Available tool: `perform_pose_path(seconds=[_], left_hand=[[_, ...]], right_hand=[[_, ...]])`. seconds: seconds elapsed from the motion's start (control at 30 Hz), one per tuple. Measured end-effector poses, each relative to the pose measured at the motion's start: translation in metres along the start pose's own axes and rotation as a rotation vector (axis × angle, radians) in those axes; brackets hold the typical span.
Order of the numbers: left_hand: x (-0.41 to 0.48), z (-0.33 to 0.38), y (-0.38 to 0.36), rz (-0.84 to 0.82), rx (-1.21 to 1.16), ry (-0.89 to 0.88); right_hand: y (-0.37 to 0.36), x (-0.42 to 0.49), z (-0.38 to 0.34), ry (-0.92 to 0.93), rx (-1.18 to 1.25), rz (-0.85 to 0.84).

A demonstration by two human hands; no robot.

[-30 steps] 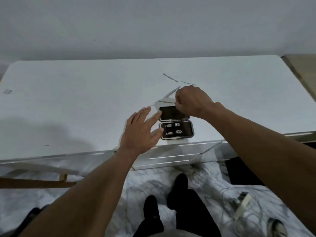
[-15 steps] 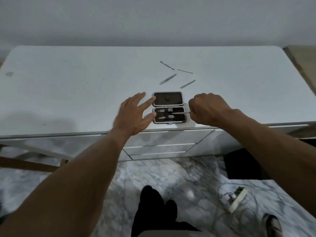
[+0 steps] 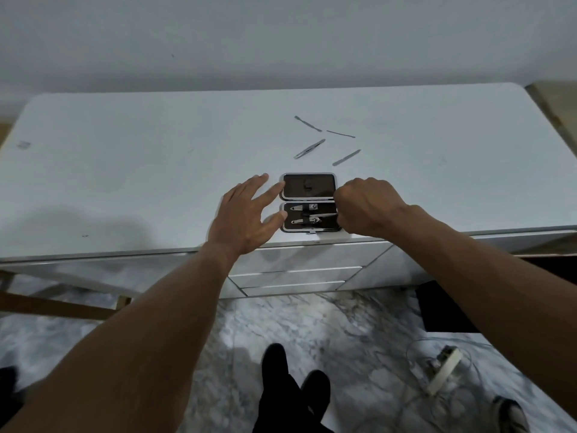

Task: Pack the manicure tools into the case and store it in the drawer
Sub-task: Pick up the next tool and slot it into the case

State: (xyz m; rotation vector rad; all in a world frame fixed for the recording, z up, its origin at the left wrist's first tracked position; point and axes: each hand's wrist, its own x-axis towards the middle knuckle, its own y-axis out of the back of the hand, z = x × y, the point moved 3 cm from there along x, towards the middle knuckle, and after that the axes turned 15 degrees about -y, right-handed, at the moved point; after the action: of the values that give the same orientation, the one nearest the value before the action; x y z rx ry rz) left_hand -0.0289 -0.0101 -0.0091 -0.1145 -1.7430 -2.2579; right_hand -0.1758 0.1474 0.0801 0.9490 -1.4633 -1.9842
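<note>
The manicure case (image 3: pixel 309 186) lies open near the front edge of the white table (image 3: pixel 156 170), dark lining up. Its near half holds two clippers (image 3: pixel 304 208). My left hand (image 3: pixel 246 212) rests flat beside the case, fingertips touching its left edge. My right hand (image 3: pixel 365 206) is curled at the case's right edge and pinches a thin metal tool (image 3: pixel 324 215) that lies across the near half. Several loose tools lie behind the case: tweezers (image 3: pixel 309 149), a file (image 3: pixel 346 157) and two thin sticks (image 3: pixel 307 123).
Drawer fronts (image 3: pixel 293 275) sit shut under the table edge, below the case. A wooden surface (image 3: pixel 559 98) adjoins the table at the far right. On the marble floor lie a power strip with cables (image 3: pixel 443 368) and my feet (image 3: pixel 293 382).
My right hand came from behind the case with a thin tool to the case's right side and now lays it into the near half. The left hand stayed beside the case.
</note>
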Motion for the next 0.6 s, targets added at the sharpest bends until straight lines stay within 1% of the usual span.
perform_pose_path(seconds=[0.3,0.4,0.6], left_hand=[[-0.001,0.0,0.0,-0.015,0.006,-0.022],[-0.001,0.0,0.001,-0.032,-0.002,-0.035],[-0.002,0.001,0.003,-0.025,-0.002,-0.042]], right_hand=[[0.0,0.0,-0.003,0.006,0.019,0.01],[-0.004,0.002,-0.008,0.027,0.035,0.045],[-0.014,0.008,-0.013,-0.006,0.121,0.075]])
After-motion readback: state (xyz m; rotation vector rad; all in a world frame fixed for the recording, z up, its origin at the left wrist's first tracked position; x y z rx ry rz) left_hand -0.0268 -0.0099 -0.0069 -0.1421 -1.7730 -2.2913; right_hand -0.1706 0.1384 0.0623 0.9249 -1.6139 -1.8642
